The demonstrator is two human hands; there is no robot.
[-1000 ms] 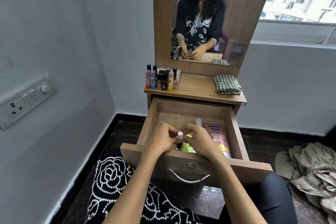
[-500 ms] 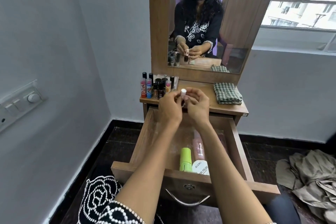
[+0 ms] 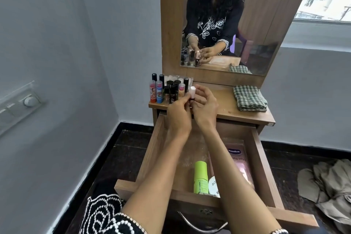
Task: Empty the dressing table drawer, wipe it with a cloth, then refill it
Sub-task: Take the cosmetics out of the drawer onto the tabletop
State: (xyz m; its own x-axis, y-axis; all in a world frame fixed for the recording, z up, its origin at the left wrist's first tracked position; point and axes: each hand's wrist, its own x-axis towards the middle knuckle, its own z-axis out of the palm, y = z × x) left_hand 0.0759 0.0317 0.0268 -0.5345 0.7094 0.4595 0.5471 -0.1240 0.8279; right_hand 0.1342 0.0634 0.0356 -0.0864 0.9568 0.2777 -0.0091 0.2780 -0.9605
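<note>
Head view: both hands, left hand (image 3: pixel 179 113) and right hand (image 3: pixel 206 107), pinch a small white-capped bottle (image 3: pixel 192 92) over the counter (image 3: pixel 224 108), beside the crowded cosmetics cluster (image 3: pixel 168 91). Setting it down carelessly could topple neighbours. The open drawer (image 3: pixel 152 150) holds a green tube (image 3: pixel 199 176).

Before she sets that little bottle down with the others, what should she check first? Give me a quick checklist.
1. Both hands have the small bottle: left hand and right hand hold it: ok.
2. Bottle upright: ok.
3. Free spot on the tabletop beside the row of bottles: ok.
4. Cap tight: cannot tell.
5. Drawer emptied: not ok, green tube and pink tube remain.
6. Cloth ready: ok.
</note>
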